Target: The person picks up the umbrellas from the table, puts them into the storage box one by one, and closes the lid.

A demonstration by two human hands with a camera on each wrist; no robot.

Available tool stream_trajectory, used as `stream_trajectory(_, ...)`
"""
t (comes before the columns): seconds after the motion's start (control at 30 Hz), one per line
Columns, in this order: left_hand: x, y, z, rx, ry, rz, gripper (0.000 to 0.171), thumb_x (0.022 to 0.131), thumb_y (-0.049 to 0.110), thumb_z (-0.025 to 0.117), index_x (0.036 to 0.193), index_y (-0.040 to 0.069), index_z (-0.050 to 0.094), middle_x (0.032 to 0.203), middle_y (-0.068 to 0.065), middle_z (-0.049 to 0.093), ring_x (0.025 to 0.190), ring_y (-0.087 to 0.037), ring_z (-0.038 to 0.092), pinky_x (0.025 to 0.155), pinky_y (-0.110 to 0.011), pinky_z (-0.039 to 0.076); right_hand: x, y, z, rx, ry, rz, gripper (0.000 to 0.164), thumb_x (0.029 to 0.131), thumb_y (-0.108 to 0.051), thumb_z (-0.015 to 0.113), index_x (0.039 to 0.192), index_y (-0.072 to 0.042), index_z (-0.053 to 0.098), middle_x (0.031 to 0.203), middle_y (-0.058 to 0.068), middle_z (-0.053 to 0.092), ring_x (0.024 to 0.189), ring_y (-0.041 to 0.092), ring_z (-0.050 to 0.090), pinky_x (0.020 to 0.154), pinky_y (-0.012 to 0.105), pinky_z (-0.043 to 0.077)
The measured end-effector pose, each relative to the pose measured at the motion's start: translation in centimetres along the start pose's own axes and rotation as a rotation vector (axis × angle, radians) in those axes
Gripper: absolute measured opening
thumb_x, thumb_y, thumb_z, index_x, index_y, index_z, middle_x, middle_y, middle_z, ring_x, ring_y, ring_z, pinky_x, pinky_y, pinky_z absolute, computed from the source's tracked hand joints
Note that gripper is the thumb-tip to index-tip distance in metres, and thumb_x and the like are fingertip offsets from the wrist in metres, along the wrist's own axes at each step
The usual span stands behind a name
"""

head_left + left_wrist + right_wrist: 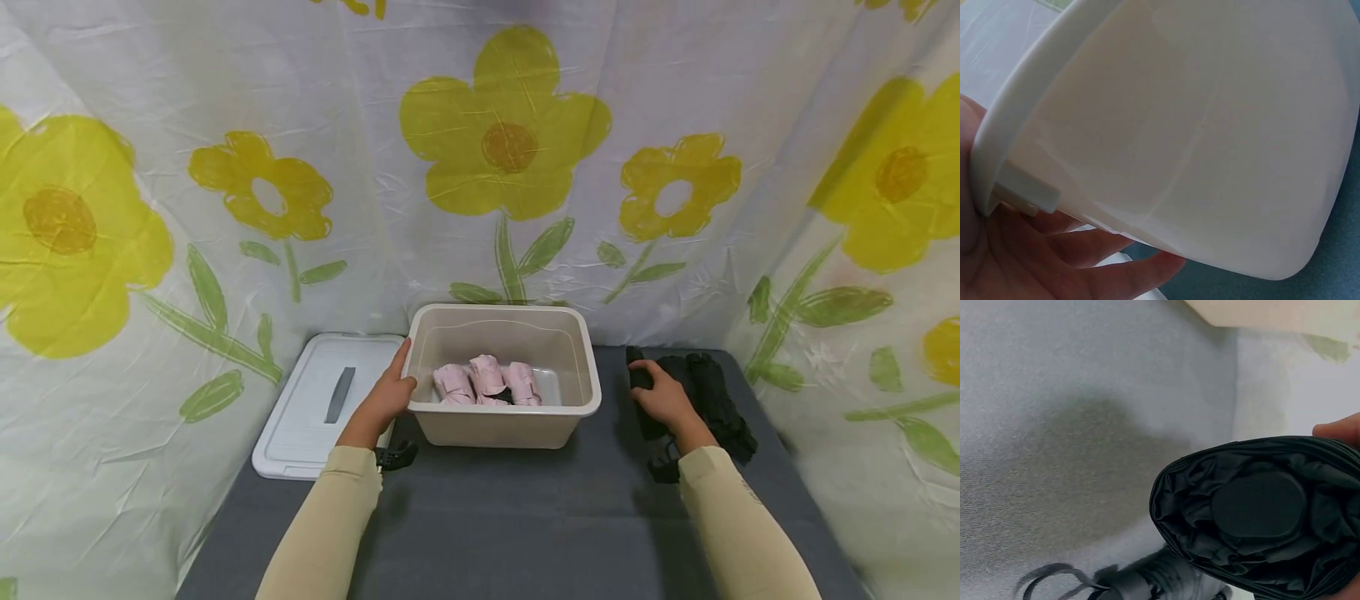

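Observation:
A beige plastic bin (495, 427) stands at the middle of the dark table, with several pink rolled bundles (487, 375) inside; a small black part shows among them. My left hand (386, 396) grips the bin's left rim, the fingers (1129, 275) underneath against the outer wall. To the right of the bin, my right hand (666, 398) holds a black folded umbrella (1260, 503) between thumb and fingers. In the right wrist view the umbrella's end faces the camera, with gathered fabric around a dark oval knob. My palm is mostly out of that view.
Beside the right hand lie more black folded umbrellas (716, 404), one with a strap loop (1054, 572). A white lid (300, 425) with a grey handle lies left of the bin. Behind the dark table (517, 533) hangs a flower-printed curtain (375, 275).

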State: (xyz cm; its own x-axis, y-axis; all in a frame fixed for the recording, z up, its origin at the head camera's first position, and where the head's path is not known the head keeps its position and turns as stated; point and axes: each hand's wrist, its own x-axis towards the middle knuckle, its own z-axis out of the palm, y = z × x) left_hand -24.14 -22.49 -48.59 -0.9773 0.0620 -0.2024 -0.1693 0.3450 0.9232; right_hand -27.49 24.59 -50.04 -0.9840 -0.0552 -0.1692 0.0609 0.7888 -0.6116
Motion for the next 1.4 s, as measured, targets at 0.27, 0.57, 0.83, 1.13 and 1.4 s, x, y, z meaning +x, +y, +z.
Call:
stream_trajectory(0.27, 0.1, -0.1, -0.1, -0.007, -0.005, 0.017, 0.080, 0.091, 0.002, 0.033, 0.157, 0.032, -0.003, 0.164, -0.013, 0.002, 0.146, -0.039, 0.018, 0.107, -0.064, 0.030, -0.1, -1.0, -0.6, 0.032, -0.005, 0.001, 0.054, 0.095, -0.024, 0.049, 0.147, -0.019, 0.035, 0.153, 0.026, 0.030, 0.125, 0.048, 0.042, 0.089, 0.058, 0.043)
stream_trajectory(0.57, -2.0, 2.7, -0.2, -0.045, -0.036, -0.024, 0.078, 0.090, 0.000, 0.032, 0.157, 0.022, -0.002, 0.163, -0.019, 0.003, 0.140, -0.045, 0.026, 0.099, -0.064, 0.040, -0.7, -3.1, -1.6, 0.113, -0.016, 0.025, 0.052, 0.096, -0.024, 0.049, 0.147, -0.021, 0.035, 0.150, 0.026, 0.033, 0.117, 0.043, 0.048, 0.082, 0.051, 0.046)
stream_trajectory(0.83, -1.8, 2.5, -0.2, -0.048, -0.043, -0.015, 0.079, 0.091, 0.000, 0.032, 0.157, 0.023, -0.003, 0.162, -0.021, 0.003, 0.139, -0.046, 0.026, 0.097, -0.065, 0.041, -0.8, -4.3, -2.2, 0.111, -0.010, -0.007, 0.051, 0.097, -0.022, 0.050, 0.146, -0.022, 0.036, 0.150, 0.024, 0.034, 0.114, 0.042, 0.050, 0.081, 0.048, 0.046)
stream_trajectory(1.13, 0.4, -0.3, -0.1, -0.021, -0.011, -0.002, 0.081, 0.091, 0.003, 0.033, 0.156, 0.036, -0.002, 0.163, -0.017, 0.006, 0.133, -0.045, 0.035, 0.075, -0.050, 0.054, -1.2, -6.0, -3.0, 0.137, -0.026, -0.062, 0.051, 0.098, -0.021, 0.049, 0.147, -0.020, 0.035, 0.152, 0.023, 0.031, 0.117, 0.042, 0.049, 0.084, 0.048, 0.046)
stream_trajectory(1.4, 0.2, -0.3, -0.2, -0.019, -0.011, 0.010, 0.080, 0.091, 0.003, 0.033, 0.156, 0.036, -0.002, 0.163, -0.017, 0.007, 0.132, -0.045, 0.035, 0.076, -0.049, 0.053, -1.5, -7.7, -3.7, 0.114, -0.022, -0.096, 0.050, 0.097, -0.019, 0.050, 0.146, -0.019, 0.037, 0.154, 0.022, 0.030, 0.123, 0.043, 0.045, 0.092, 0.055, 0.042)
